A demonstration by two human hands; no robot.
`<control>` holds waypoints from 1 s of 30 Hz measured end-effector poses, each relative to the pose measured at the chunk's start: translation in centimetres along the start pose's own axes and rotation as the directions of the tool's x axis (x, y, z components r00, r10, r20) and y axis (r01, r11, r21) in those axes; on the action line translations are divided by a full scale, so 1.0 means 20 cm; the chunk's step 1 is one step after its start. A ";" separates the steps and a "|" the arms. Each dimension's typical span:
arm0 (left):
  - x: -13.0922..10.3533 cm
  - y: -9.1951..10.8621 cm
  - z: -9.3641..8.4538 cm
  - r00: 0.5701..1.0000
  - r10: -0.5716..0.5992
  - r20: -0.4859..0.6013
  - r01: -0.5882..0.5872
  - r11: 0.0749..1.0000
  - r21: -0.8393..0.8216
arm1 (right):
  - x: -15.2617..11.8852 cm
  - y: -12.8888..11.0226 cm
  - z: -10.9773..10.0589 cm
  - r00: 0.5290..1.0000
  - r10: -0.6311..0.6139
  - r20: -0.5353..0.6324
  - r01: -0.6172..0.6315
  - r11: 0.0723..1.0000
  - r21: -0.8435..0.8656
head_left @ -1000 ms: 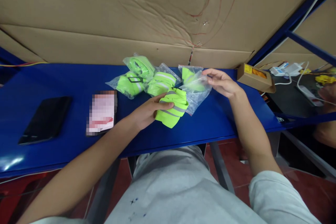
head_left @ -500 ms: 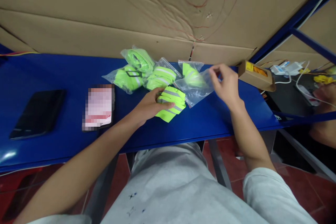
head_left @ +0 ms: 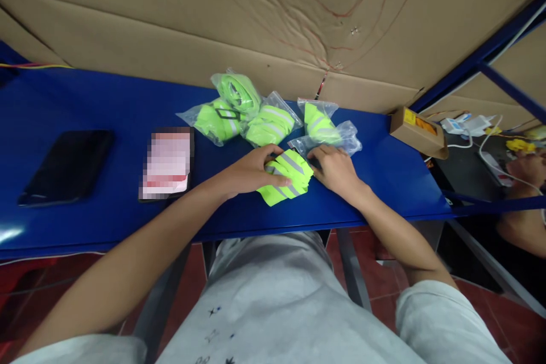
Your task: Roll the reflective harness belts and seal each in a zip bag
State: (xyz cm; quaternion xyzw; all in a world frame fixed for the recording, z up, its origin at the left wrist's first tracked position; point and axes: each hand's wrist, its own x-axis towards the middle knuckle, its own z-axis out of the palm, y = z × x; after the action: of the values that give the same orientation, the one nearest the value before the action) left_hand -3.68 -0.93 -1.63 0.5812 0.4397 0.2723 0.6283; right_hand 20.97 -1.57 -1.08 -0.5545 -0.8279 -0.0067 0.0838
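My left hand [head_left: 251, 172] is closed around a folded neon yellow-green strap [head_left: 288, 179] with grey reflective stripes, thumb lying across its front. At the strap's right edge is my right hand [head_left: 336, 169], fingers loosely bent and thumb apart from them; whether it touches the strap is unclear. Just behind it lies a clear zip bag [head_left: 352, 139], partly over another bagged strap [head_left: 318, 124]. More neon straps in clear bags sit behind my left hand: a striped one [head_left: 271, 125], a rolled one [head_left: 239, 92] and one with a black buckle [head_left: 217, 121].
On the blue table [head_left: 230, 216] to the left lie a phone [head_left: 167, 162] with a blurred-out screen and a dark flat device [head_left: 66, 165]. An open cardboard box [head_left: 418, 132] stands at the right end. Beyond the blue frame, another person's hand [head_left: 526, 173] shows beside white cables.
My right hand has let go of the clear bag and come down left beside the strap. The bag now lies slumped on the table. My left hand keeps hold of the strap.
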 end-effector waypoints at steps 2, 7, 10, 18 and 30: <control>-0.01 0.01 0.00 0.999 -0.029 0.037 0.029 1.000 0.001 | 0.00 0.00 0.01 0.999 -0.017 -0.045 0.023 0.992 0.126; -0.03 0.02 0.02 0.989 -0.083 0.120 0.092 0.993 -0.075 | 0.00 0.02 0.06 0.993 -0.050 -0.109 0.099 0.858 0.505; -0.03 0.02 0.01 0.982 -0.091 0.167 0.111 0.988 -0.112 | 0.00 0.02 0.07 0.986 -0.108 -0.125 0.162 0.783 0.600; -0.03 0.04 -0.01 0.949 -0.070 0.308 0.147 0.961 -0.233 | -0.03 0.02 0.02 0.945 -0.249 -0.211 0.326 0.763 0.558; -0.03 0.03 0.01 0.970 0.041 0.241 0.004 0.983 -0.182 | -0.08 0.04 -0.05 0.935 -0.181 -0.304 0.273 0.916 0.293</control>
State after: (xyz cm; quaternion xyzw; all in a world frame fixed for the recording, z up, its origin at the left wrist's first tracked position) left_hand -3.67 -1.49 -0.84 0.5547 0.3271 0.2437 0.7252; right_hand 22.32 -2.78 -0.35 -0.4256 -0.8571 0.0467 0.2864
